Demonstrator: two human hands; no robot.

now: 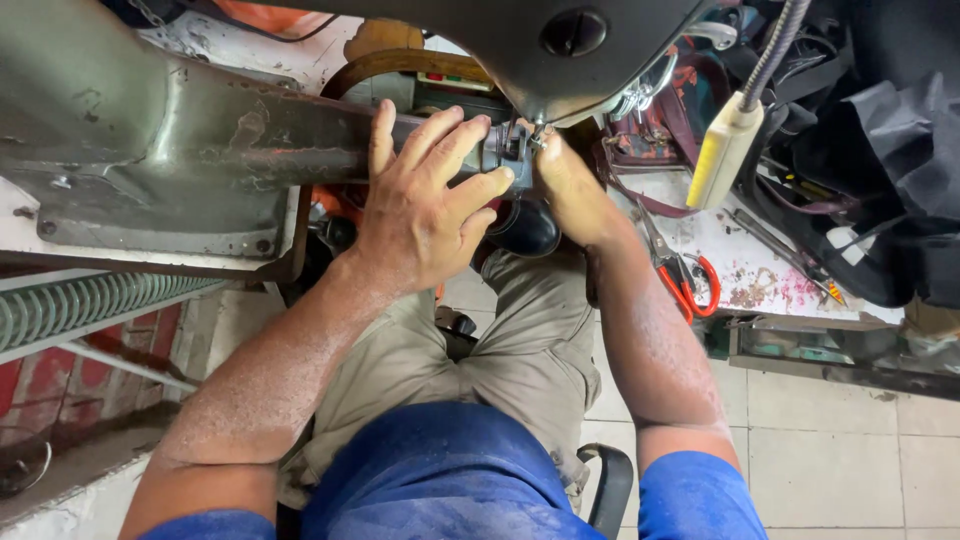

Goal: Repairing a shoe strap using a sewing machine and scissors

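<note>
Left hand (425, 205) lying over the long, worn grey-green metal arm of a sewing machine (290, 150), fingers (455, 145) spread and bent loosely around the arm's end, holding it without a tight squeeze. Right hand (572, 190) just beside, at three o'clock from the left hand, pushed up under the dark grey machine head (560, 50). Fingertips of the right hand tucked in by the small shiny needle part (522, 140), so cannot tell whether pinching anything there. Round black leather piece (527, 228) hanging just below the arm's end, at six o'clock from the needle part, between the two hands and touching the right wrist side.

At four o'clock from the right hand, red-handled scissors (685, 280) flat on a stained white worktop (745, 265). At two o'clock, a pale yellow plastic lamp block (722, 150) on a bendy grey ribbed hose (775, 50). At three o'clock, far off, a heap of black cloth (890, 130). At eight o'clock from the left hand, a green coiled spring (90, 305) over red bricks (60, 370). Down below, khaki trousers (520, 350) and a blue shirt (440, 470).
</note>
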